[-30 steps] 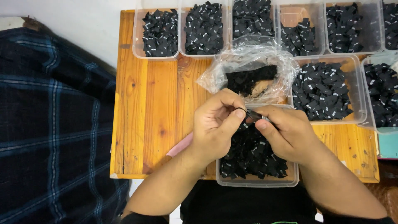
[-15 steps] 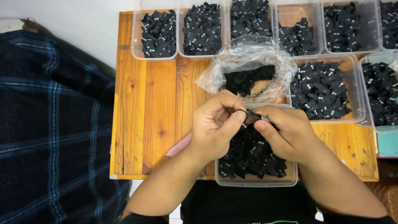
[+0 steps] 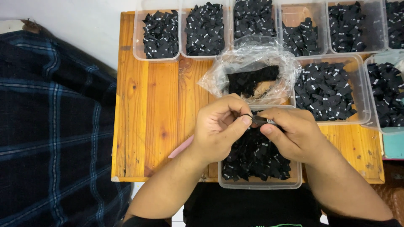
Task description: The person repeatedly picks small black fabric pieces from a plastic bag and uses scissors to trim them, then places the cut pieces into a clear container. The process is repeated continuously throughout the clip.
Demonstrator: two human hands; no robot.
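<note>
Pinched between the left hand (image 3: 221, 126) and right hand (image 3: 290, 132), a small black tag (image 3: 257, 120) stays held above the near tub (image 3: 261, 183), unchanged from a moment ago.

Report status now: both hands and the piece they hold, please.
Left hand and right hand pinch one small black label. Held above clear tub of labels. Nothing blocks them.

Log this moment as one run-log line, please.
left hand: pinching small black label | right hand: pinching same label | below: clear tub of black labels | surface: wooden table
</note>
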